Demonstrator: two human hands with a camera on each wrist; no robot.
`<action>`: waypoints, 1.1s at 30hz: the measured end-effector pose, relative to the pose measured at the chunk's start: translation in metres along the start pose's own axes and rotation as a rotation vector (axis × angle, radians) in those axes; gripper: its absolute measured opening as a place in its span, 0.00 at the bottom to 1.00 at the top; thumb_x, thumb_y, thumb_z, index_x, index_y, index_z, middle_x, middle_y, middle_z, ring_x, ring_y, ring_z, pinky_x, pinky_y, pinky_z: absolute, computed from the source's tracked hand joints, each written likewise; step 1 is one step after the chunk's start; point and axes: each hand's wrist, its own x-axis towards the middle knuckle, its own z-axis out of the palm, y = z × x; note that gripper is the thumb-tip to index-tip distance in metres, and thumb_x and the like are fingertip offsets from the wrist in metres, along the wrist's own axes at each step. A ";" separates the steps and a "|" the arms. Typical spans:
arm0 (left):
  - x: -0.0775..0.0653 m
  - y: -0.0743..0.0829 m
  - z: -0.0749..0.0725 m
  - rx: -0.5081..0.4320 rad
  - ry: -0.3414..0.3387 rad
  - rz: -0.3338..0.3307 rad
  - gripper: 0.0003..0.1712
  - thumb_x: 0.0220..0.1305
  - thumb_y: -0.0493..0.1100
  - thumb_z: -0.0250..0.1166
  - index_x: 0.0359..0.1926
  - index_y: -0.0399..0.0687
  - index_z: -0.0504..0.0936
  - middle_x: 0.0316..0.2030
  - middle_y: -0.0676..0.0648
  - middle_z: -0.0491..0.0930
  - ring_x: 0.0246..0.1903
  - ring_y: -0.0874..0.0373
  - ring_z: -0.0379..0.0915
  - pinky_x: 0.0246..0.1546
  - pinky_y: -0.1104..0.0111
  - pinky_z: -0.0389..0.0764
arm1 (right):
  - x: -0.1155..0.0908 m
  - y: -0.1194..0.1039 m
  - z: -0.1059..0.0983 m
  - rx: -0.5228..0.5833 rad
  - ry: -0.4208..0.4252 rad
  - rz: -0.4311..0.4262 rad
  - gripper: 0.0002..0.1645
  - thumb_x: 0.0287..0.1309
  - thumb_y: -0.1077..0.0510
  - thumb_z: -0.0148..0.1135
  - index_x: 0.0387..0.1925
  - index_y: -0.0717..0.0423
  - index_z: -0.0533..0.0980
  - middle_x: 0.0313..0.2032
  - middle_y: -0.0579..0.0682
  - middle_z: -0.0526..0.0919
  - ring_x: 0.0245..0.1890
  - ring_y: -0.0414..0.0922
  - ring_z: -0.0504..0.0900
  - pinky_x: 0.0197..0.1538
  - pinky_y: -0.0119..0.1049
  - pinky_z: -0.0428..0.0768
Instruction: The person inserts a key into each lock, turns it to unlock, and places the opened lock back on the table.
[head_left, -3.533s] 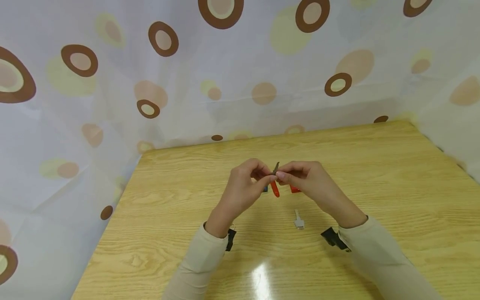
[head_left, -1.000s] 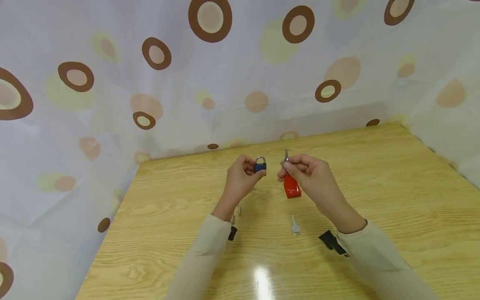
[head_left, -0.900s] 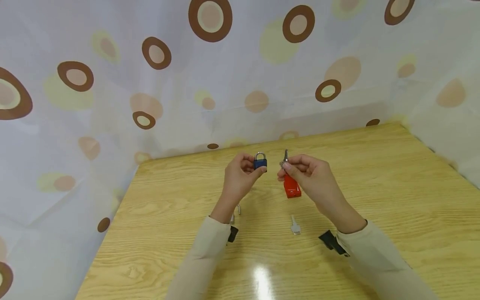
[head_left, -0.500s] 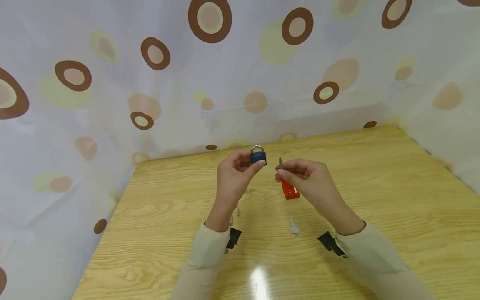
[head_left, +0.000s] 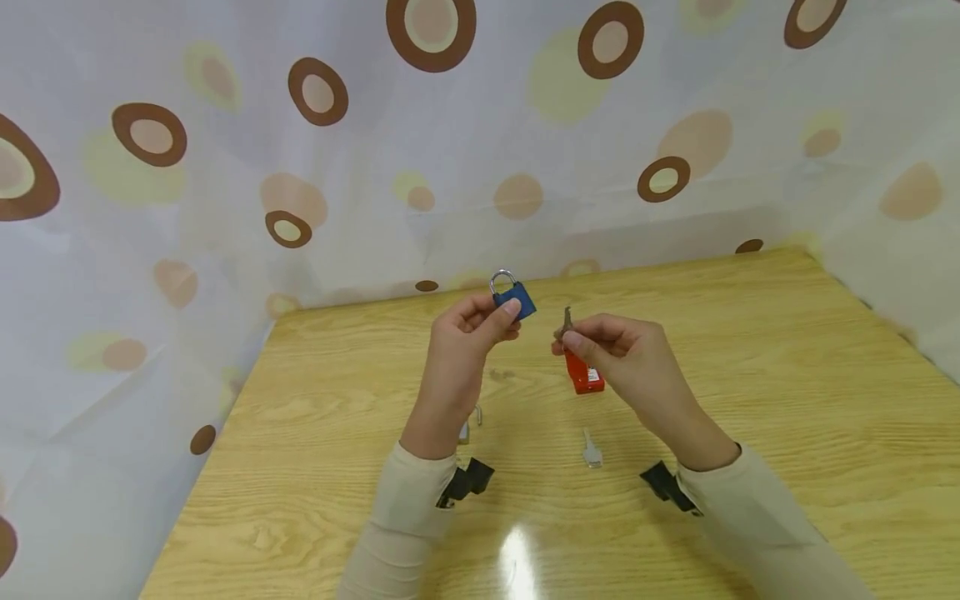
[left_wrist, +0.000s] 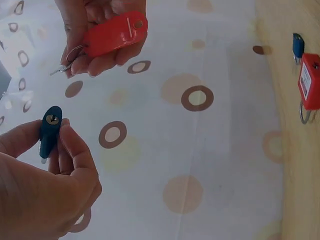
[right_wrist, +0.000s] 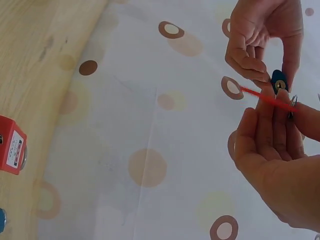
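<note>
My left hand point(head_left: 457, 350) pinches a small blue padlock point(head_left: 516, 300) between thumb and fingers, raised above the table. Its silver shackle points up and to the left in the head view. In the left wrist view the padlock's keyhole face point(left_wrist: 52, 119) shows. A short distance to the right, my right hand point(head_left: 626, 350) pinches a key point(head_left: 567, 318), its blade upward. A red key tag point(left_wrist: 115, 35) hangs from the key's ring; the right wrist view shows this tag point(right_wrist: 267, 97) edge-on. Key and padlock are apart.
On the wooden table point(head_left: 300, 467), a red padlock point(head_left: 588, 383) with a white label lies beyond my right hand. Another blue padlock point(left_wrist: 298, 46) is beside it. A loose silver key point(head_left: 592, 452) lies nearer. A padlock point(head_left: 463, 432) is partly hidden by my left wrist. Patterned cloth point(head_left: 517, 150) hangs behind.
Earlier both hands met at the key and its red tag. My left hand then took the blue padlock, and has since raised it and tilted it leftward. The right hand keeps the key.
</note>
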 end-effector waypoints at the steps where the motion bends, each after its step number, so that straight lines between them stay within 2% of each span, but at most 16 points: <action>1: 0.000 0.001 0.000 -0.029 -0.004 -0.015 0.03 0.65 0.34 0.61 0.37 0.37 0.77 0.31 0.47 0.79 0.32 0.59 0.77 0.43 0.67 0.79 | -0.001 -0.001 0.000 -0.005 -0.007 0.006 0.14 0.64 0.57 0.61 0.41 0.65 0.81 0.35 0.47 0.86 0.39 0.42 0.85 0.42 0.34 0.82; 6: -0.001 0.005 0.001 -0.166 -0.025 -0.095 0.03 0.68 0.34 0.57 0.35 0.40 0.76 0.30 0.49 0.77 0.29 0.61 0.71 0.37 0.73 0.75 | -0.003 -0.006 0.003 -0.009 -0.086 0.097 0.14 0.62 0.54 0.63 0.38 0.63 0.82 0.32 0.48 0.86 0.35 0.43 0.85 0.37 0.36 0.81; 10: -0.003 0.005 0.003 -0.205 -0.031 -0.133 0.05 0.68 0.35 0.56 0.33 0.41 0.76 0.30 0.49 0.77 0.28 0.61 0.70 0.36 0.74 0.75 | -0.003 -0.007 0.006 0.046 -0.143 0.153 0.13 0.62 0.54 0.64 0.34 0.61 0.82 0.29 0.46 0.86 0.33 0.42 0.84 0.36 0.35 0.78; 14: -0.004 0.005 0.005 -0.198 -0.039 -0.132 0.06 0.67 0.34 0.57 0.31 0.42 0.77 0.29 0.50 0.78 0.28 0.61 0.70 0.36 0.73 0.74 | -0.004 -0.008 0.007 0.094 -0.160 0.166 0.11 0.62 0.55 0.64 0.32 0.60 0.82 0.27 0.45 0.85 0.32 0.42 0.83 0.36 0.36 0.76; 19: -0.004 0.003 0.008 -0.181 -0.047 -0.118 0.06 0.67 0.34 0.57 0.31 0.42 0.76 0.30 0.49 0.77 0.29 0.61 0.70 0.37 0.72 0.74 | -0.005 -0.008 0.008 0.094 -0.156 0.171 0.12 0.62 0.55 0.64 0.31 0.61 0.82 0.26 0.44 0.85 0.32 0.42 0.82 0.36 0.35 0.75; 21: -0.005 0.002 0.009 -0.175 -0.053 -0.115 0.05 0.66 0.34 0.57 0.32 0.42 0.76 0.31 0.49 0.77 0.29 0.60 0.69 0.38 0.72 0.74 | -0.005 -0.008 0.009 0.095 -0.152 0.166 0.14 0.62 0.55 0.64 0.31 0.64 0.81 0.26 0.44 0.85 0.31 0.42 0.81 0.36 0.35 0.75; 28: -0.006 -0.001 0.009 -0.160 -0.081 -0.110 0.04 0.66 0.34 0.57 0.33 0.42 0.76 0.32 0.49 0.76 0.29 0.60 0.69 0.39 0.71 0.73 | -0.007 -0.009 0.008 0.105 -0.144 0.158 0.09 0.62 0.55 0.64 0.27 0.54 0.82 0.25 0.44 0.84 0.32 0.42 0.81 0.36 0.35 0.75; 33: -0.006 -0.002 0.010 -0.137 -0.093 -0.099 0.04 0.66 0.34 0.58 0.32 0.43 0.76 0.30 0.50 0.76 0.30 0.60 0.69 0.40 0.70 0.73 | -0.007 -0.012 0.009 0.108 -0.136 0.162 0.12 0.62 0.55 0.64 0.29 0.62 0.81 0.25 0.44 0.84 0.32 0.43 0.80 0.37 0.35 0.75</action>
